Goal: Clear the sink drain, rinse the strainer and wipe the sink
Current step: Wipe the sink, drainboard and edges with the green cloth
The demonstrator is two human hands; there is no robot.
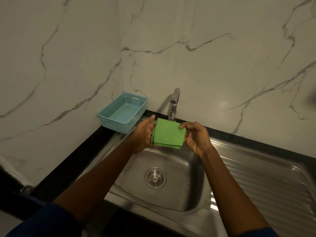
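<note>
A folded green cloth (168, 134) is held flat above the back of the steel sink (188, 170). My left hand (145, 134) grips its left edge, and my right hand (196, 135) pinches its right corner between thumb and fingers. Below them, the round metal strainer (155, 178) sits in the drain at the bottom of the basin. The basin looks bare apart from it. The chrome tap (174, 103) stands just behind the cloth, with no water visible.
A light blue plastic basket (109, 117) with nothing in it stands on the black counter at the back left, against the marble wall. A ribbed steel draining board (259, 177) extends to the right of the basin.
</note>
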